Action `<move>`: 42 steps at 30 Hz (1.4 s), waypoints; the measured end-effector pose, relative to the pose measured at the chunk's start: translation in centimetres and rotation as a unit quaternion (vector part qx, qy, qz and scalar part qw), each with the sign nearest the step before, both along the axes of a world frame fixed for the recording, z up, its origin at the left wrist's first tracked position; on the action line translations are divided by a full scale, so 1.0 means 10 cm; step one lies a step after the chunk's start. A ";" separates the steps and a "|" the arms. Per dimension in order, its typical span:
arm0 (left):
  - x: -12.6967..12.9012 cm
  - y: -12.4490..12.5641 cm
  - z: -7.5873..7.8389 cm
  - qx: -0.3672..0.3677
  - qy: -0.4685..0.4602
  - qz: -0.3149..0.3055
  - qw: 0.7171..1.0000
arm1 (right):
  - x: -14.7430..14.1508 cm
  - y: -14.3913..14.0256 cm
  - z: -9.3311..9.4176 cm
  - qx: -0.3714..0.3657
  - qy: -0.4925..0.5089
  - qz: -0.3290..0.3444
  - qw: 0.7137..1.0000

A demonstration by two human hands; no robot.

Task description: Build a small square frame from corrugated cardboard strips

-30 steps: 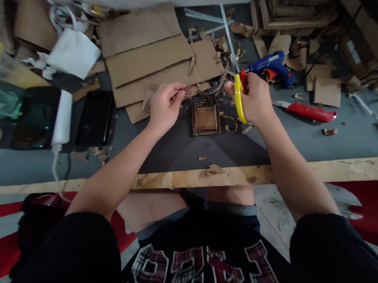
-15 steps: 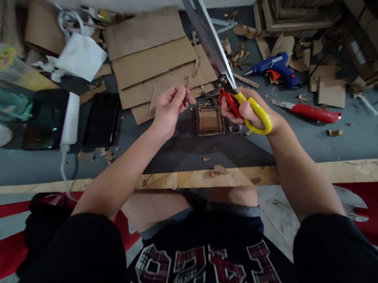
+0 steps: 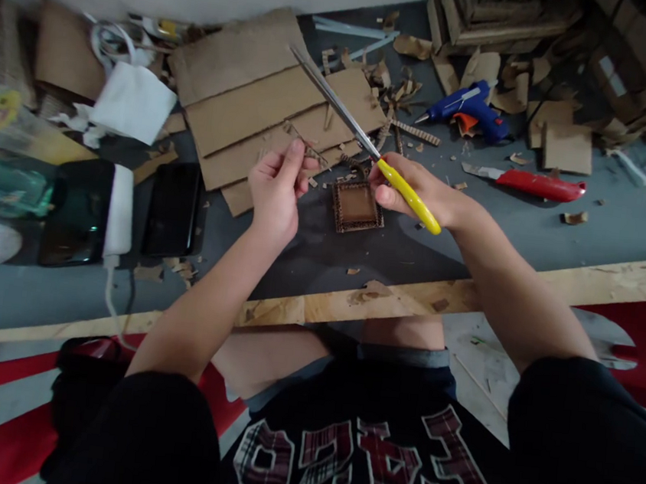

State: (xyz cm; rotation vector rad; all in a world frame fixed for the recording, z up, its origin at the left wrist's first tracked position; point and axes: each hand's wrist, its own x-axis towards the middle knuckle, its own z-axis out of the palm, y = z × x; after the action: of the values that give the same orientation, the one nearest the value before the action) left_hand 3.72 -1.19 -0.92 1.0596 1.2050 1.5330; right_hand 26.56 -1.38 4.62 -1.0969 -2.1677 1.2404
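My right hand [image 3: 407, 185] is closed around the handle of a pair of large scissors [image 3: 414, 195]. Their yellow handle is seen edge-on, and the blades look closed, pointing up and left over the cardboard. My left hand [image 3: 279, 187] is closed, thumb against forefinger, on a thin cardboard strip [image 3: 316, 152] whose ends stick out past the fingertips. Between the hands a small square cardboard frame [image 3: 358, 206] with corrugated edging lies flat on the table. Stacked flat cardboard sheets [image 3: 250, 103] lie behind my left hand.
To the right are a blue glue gun [image 3: 467, 111] and a red utility knife [image 3: 540, 185] with its blade out. On the left lie a black phone [image 3: 172, 209], a white power adapter [image 3: 121, 205] with a cable, and a tissue [image 3: 134, 103]. Cardboard scraps [image 3: 413, 47] litter the back.
The scissors have come down and turned edge-on; their blades, apart before, now look closed. My left hand has shifted slightly left, still pinching the strip.
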 end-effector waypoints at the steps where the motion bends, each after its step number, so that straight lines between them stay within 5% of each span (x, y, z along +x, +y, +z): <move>1: 0.00 -0.03 0.04 -0.012 -0.011 0.004 1.000 | -0.03 -0.04 0.01 -0.057 0.051 0.019 0.997; 4: 0.02 -0.11 0.15 -0.037 -0.027 0.002 0.999 | -0.09 -0.13 0.04 -0.208 0.177 0.046 0.961; 7: 0.07 -0.14 0.18 -0.027 -0.020 0.005 0.999 | -0.08 -0.15 0.04 -0.227 0.183 0.026 0.956; 11: 0.15 -0.12 0.12 0.004 -0.041 0.015 0.999 | -0.01 -0.10 0.08 -0.112 0.018 0.009 0.994; 15: 0.20 -0.10 0.10 -0.007 -0.051 0.009 0.999 | 0.06 -0.07 0.18 0.033 -0.144 0.074 0.986; 21: 0.18 -0.11 0.09 -0.020 -0.017 -0.036 0.999 | 0.16 -0.05 0.20 -0.026 -0.121 0.122 0.985; 26: 0.17 -0.09 0.08 -0.012 -0.015 -0.016 1.000 | 0.09 -0.10 0.20 -0.085 -0.132 0.082 0.984; 32: 0.17 -0.01 0.02 0.010 0.006 -0.018 1.000 | 0.02 -0.12 0.22 -0.069 -0.151 0.036 0.985; 37: 0.07 0.10 -0.06 0.090 0.072 0.014 0.993 | -0.04 -0.06 0.19 0.047 -0.186 0.029 0.981; 42: 0.01 0.16 -0.09 0.075 0.078 0.001 0.994 | -0.05 -0.02 0.14 0.061 -0.205 0.033 0.976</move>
State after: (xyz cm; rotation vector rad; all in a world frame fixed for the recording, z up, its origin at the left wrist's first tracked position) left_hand 3.84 0.37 -1.87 1.2979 1.2103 1.5863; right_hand 26.07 -1.61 5.97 -1.3321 -2.5611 0.9541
